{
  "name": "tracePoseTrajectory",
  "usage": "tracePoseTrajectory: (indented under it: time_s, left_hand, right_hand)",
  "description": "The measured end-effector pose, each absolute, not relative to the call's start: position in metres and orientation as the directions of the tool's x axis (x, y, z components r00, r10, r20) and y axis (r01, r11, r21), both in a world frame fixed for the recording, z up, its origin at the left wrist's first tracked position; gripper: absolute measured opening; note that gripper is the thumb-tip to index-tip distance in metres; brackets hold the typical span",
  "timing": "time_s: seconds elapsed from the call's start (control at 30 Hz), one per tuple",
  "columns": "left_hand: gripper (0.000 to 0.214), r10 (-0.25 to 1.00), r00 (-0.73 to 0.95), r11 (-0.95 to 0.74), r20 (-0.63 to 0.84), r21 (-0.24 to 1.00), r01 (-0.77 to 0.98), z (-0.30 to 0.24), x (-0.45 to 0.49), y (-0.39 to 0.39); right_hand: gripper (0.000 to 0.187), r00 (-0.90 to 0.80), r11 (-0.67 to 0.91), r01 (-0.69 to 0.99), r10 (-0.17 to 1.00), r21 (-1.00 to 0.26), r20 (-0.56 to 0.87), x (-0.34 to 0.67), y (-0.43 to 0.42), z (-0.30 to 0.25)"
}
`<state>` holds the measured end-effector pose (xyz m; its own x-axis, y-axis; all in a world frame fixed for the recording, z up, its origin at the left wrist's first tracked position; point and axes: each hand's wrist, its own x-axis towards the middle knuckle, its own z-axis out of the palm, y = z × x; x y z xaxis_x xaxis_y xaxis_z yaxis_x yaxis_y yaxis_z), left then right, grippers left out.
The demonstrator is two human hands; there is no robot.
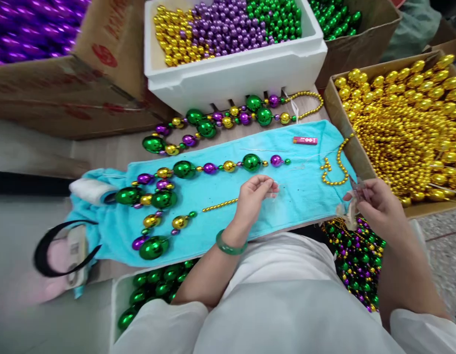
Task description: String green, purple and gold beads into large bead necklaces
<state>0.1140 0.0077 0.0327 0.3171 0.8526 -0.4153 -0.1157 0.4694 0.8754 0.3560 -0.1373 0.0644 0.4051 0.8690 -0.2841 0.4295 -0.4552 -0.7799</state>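
Note:
My left hand [254, 194] is closed in a pinch over the turquoise towel, with fine clear thread [276, 185] at its fingertips. A row of small gold beads [218, 204] runs under this hand and joins a strand of large green, gold and purple beads [183, 169] bent in a loop on the towel. On the right, my right hand [375, 201] grips small scissors [356, 186], their blades pointing up and partly hidden by fingers. A short gold bead chain [336, 182] lies just left of that hand.
A finished-looking bead necklace [207, 128] lies behind the turquoise towel [301, 196], near a white foam box [235, 73] of small beads. A red lighter [305, 140] rests on the towel. Cartons flank it, one with gold beads [397, 132]. A thread spool [91, 191] sits left.

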Motion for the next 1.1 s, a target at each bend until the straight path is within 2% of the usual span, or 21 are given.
tracePoseTrajectory:
  time_s: [0.07, 0.17, 0.27, 0.37, 0.5, 0.83, 1.03, 1.1]
  left_hand:
    - [0.027, 0.834, 0.332, 0.51, -0.44, 0.844, -0.163, 0.032, 0.114, 0.008]
    - [0.027, 0.832, 0.338, 0.518, -0.44, 0.834, -0.188, 0.031, 0.113, 0.008]
    - [0.027, 0.841, 0.329, 0.506, -0.429, 0.84, -0.197, 0.031, 0.113, 0.005]
    - [0.027, 0.863, 0.304, 0.472, -0.404, 0.858, -0.201, 0.03, 0.115, 0.001]
    - [0.024, 0.899, 0.273, 0.399, -0.341, 0.896, -0.196, 0.027, 0.12, -0.005]
    - [0.014, 0.94, 0.276, 0.222, -0.2, 0.974, -0.051, 0.019, 0.123, -0.016]
    - [0.013, 0.937, 0.297, 0.201, -0.183, 0.979, -0.03, 0.016, 0.122, -0.016]
    - [0.014, 0.939, 0.287, 0.201, -0.19, 0.98, -0.01, 0.016, 0.12, -0.015]
  right_hand:
    - [0.034, 0.255, -0.343, 0.154, 0.92, -0.926, -0.299, 0.331, -0.131, 0.056]
    - [0.033, 0.153, -0.351, -0.065, 0.921, -0.934, -0.357, 0.292, -0.12, 0.048]
    - [0.036, 0.086, -0.409, -0.263, 0.892, -0.874, -0.444, 0.265, -0.107, 0.042]
    - [0.039, 0.037, -0.477, -0.447, 0.835, -0.757, -0.548, 0.249, -0.097, 0.037]
    - [0.037, 0.034, -0.474, -0.624, 0.778, -0.621, -0.627, 0.239, -0.087, 0.031]
    - [0.032, -0.057, -0.441, -0.757, 0.78, -0.482, -0.623, 0.236, -0.078, 0.027]
    - [0.035, 0.049, -0.422, -0.704, 0.773, -0.57, -0.632, 0.24, -0.079, 0.025]
    - [0.036, 0.143, -0.367, -0.683, 0.781, -0.631, -0.609, 0.247, -0.08, 0.023]
